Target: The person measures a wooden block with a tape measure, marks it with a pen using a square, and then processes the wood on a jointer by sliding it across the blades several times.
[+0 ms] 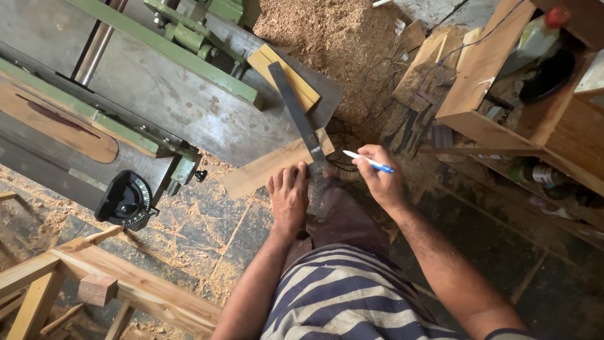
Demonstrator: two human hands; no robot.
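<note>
The left hand (289,196) lies flat w/ fingers spread and pressed down on the near end of a wooden board (270,165). The board rests half on the edge of the grey machine surface (157,88) and half sticks out over the floor. A dark metal square (301,116) lies across the board, its long blade going up toward a yellow wood block (284,70) on the same surface; the left fingertips touch the blade's lower end. The right hand (379,178) is just beside it, fingers closed around a blue-and-white pen (371,162), tip pointing to the square.

Around: green fence rails (170,53) run across the surface, a black round protractor gauge (126,200) hangs at its front edge. Sawdust pile (327,38) behind, wooden frame (113,277) at lower left, cluttered wooden shelves (503,94) at right w/ a bottle (535,38). Floor (207,233) is dusty.
</note>
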